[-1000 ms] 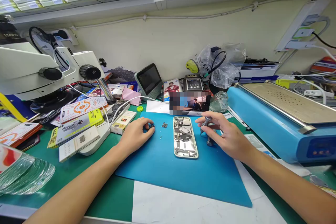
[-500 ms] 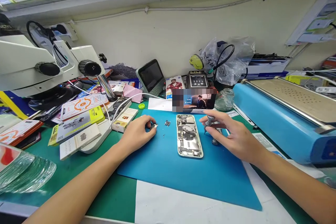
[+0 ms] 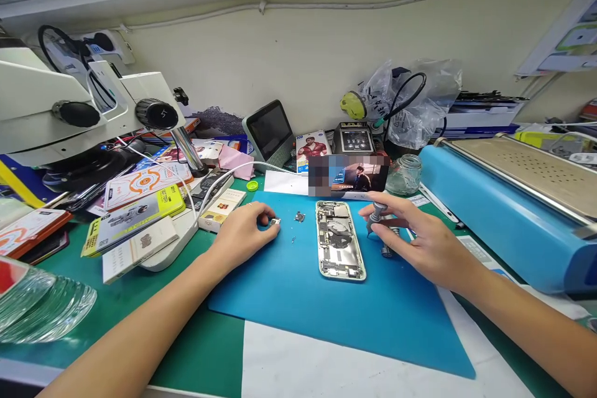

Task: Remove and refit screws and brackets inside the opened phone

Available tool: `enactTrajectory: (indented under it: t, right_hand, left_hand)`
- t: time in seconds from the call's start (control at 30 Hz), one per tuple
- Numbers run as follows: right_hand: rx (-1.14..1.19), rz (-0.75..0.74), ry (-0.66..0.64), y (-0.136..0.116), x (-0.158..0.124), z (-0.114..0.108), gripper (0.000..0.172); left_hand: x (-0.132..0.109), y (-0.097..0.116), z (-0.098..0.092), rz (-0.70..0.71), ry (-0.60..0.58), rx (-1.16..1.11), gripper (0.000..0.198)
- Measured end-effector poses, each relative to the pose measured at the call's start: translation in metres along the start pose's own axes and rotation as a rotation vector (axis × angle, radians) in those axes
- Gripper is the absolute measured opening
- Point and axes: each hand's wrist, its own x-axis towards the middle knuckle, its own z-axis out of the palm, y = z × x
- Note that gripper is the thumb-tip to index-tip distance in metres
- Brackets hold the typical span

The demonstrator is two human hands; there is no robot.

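An opened phone [image 3: 341, 245] lies face up on the blue mat [image 3: 326, 317], its inner parts bare. Just right of it, my right hand [image 3: 420, 239] is closed on a grey screwdriver [image 3: 377, 214], held between thumb and fingers with its thin tip down near the mat. Beneath that hand a second grey screwdriver [image 3: 387, 251] is partly hidden. At the mat's left edge my left hand [image 3: 247, 230] pinches a small silver phone part [image 3: 275, 222] between thumb and fingers. Close by rest a small dark phone component [image 3: 300, 216] and tiny loose bits [image 3: 293, 239].
A microscope [image 3: 158, 113] and stacked boxes [image 3: 144, 217] crowd the left side. Behind the opened phone, another phone [image 3: 359, 175] shows a video, with a glass jar [image 3: 405, 175] beside it. A blue machine [image 3: 494, 211] fills the right.
The view has shifted slightly, moving the opened phone and my right hand a little rightward in the picture. Both hands keep their grips.
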Motion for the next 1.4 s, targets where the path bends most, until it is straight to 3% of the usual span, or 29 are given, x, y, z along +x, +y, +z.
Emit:
enactTrajectory:
  t: [0.5,0.77,1.4]
  right_hand:
    - [0.007,0.001,0.016,-0.004,-0.001,0.0,0.047]
    - [0.008,0.019,0.07,-0.009,-0.003,0.0,0.058]
    - [0.007,0.017,0.081,-0.009,-0.002,0.003,0.06]
  left_hand:
    - [0.003,-0.003,-0.001,-0.052,0.023,0.028,0.028]
    - [0.0,-0.001,-0.002,-0.043,0.023,0.002,0.029]
    - [-0.001,-0.003,0.0,-0.059,0.043,-0.007,0.027]
